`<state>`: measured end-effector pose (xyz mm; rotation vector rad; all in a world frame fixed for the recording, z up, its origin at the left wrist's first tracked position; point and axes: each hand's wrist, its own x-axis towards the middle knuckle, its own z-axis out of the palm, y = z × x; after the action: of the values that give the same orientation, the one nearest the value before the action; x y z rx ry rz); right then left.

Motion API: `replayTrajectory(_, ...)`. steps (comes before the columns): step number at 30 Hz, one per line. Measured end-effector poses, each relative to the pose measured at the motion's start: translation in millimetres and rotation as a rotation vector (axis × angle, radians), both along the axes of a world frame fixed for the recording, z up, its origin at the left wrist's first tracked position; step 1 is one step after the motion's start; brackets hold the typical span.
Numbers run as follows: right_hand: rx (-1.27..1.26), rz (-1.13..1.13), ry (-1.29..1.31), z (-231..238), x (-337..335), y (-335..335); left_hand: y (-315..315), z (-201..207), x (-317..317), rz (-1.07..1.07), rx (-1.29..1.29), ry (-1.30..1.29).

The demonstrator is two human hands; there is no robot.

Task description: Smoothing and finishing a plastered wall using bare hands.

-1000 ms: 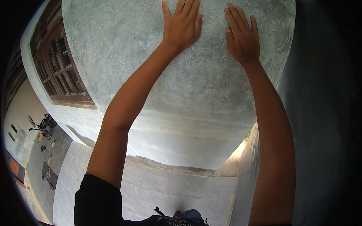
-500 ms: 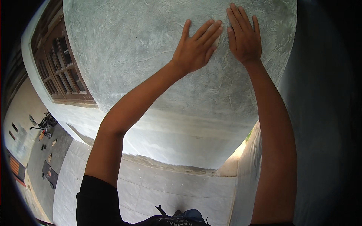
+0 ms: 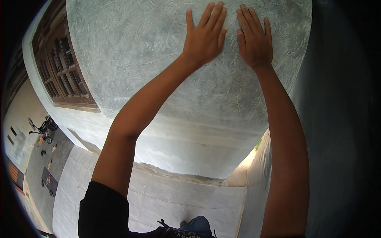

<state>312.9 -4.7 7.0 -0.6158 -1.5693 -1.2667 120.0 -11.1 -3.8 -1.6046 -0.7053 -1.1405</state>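
Note:
A grey, rough-plastered wall rises in front of me, with fine raised lines and cracks across it. High on it lies my left hand, flat and open, fingers stretched upward. A thin pale edge shows beside its index finger; what this piece is, I cannot make out, as the hand covers most of it. Just to the right, my right hand also rests flat and open against the plaster, with nothing visible in it. A narrow strip of wall separates the two hands.
A brown wooden window with panes is set in the wall at left. Pale floor tiles lie below, and a smooth side wall stands at right. Far left are a parked motorcycle and a dark mat.
My left hand has slid up the wall and slightly left, taking the pale piece along under it. The right hand has stayed almost in place.

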Motion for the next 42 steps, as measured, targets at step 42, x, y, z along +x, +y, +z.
replayTrajectory(42, -0.009, 0.039, 0.001, -6.6, 5.3, 1.4, -2.0, -38.7, 9.3, -0.039, -0.072, 0.032)
